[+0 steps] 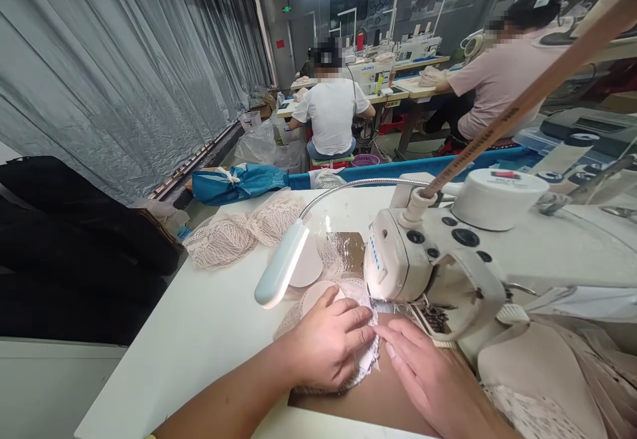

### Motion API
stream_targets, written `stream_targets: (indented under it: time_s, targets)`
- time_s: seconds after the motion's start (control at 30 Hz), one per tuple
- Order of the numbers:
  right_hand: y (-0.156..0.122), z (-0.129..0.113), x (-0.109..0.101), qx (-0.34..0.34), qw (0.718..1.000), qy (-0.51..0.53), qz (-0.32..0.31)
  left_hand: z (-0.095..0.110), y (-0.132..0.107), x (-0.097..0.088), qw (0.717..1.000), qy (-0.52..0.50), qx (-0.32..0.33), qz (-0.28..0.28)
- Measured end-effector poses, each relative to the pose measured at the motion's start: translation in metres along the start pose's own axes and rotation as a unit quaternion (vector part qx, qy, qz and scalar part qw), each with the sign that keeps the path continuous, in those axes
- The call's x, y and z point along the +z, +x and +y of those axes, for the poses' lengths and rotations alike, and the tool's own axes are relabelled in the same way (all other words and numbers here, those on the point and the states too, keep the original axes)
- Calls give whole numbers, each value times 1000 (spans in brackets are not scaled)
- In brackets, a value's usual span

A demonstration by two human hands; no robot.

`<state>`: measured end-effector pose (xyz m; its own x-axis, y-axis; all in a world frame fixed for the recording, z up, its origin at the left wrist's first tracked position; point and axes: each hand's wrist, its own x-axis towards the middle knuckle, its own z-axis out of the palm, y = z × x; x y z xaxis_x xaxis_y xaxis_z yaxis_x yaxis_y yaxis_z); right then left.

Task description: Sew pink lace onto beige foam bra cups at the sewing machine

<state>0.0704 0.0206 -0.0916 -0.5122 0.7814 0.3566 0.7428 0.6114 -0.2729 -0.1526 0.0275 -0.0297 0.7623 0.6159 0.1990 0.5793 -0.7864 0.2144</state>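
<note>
My left hand (328,343) lies fingers together and flat on a pale lace bra piece (348,293) on the white sewing table (209,333), pressing it down just in front of the needle area. My right hand (428,373) rests beside it, fingers stretched flat, tips touching the lace edge under the head of the white sewing machine (428,260). A padded cup (318,293) shows under the lace. The needle itself is hidden by the machine head.
A gooseneck lamp (281,266) hangs over the work. A pile of lace pieces (243,230) lies at the table's far left. More beige cups (542,373) sit at my right. A black bag (74,240) stands left. Two people sew at tables behind.
</note>
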Motion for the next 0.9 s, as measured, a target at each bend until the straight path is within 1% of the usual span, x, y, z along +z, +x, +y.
stream_targets:
  time_s: [0.3,0.43,0.53,0.7,0.9]
  targets:
    - [0,0,2,14,1000,-14,4,-1,0,5,1000,-18,-2,18]
    - [1,-1,1,15,1000,-13,-1,-5,0,4,1000,-13,-1,10]
    - [2,-1,0,6,1000,-18,-1,-9,1,3,1000,-7,11,-1]
    - [9,-2,-4,-21,997,-70,4,-10,2,4,1000,3,9,-2]
    - [15,-4,-9,-64,986,-151,42,-5,4,7,1000,3,1,1]
